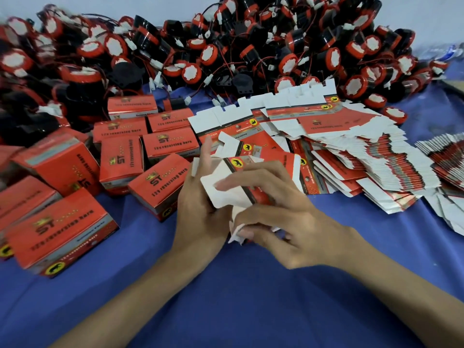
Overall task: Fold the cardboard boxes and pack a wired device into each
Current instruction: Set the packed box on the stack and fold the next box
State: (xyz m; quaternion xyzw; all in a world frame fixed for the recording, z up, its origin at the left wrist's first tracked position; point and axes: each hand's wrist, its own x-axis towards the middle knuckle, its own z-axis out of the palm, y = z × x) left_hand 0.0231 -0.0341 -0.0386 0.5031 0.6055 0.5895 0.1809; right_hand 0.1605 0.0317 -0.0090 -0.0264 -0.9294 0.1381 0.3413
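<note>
While L hand (200, 204) and R hand (283, 217) both grip the carton (251, 169), crease white flap (223, 197) square before tucking.

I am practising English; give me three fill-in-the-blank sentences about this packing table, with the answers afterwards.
1. The left hand and right hand hold a half-folded box above the ___ cloth.
2. The finished boxes lie on the person's ___ side.
3. Their print reads 12V reversing ___.
Missing words: blue; left; horn.
</note>
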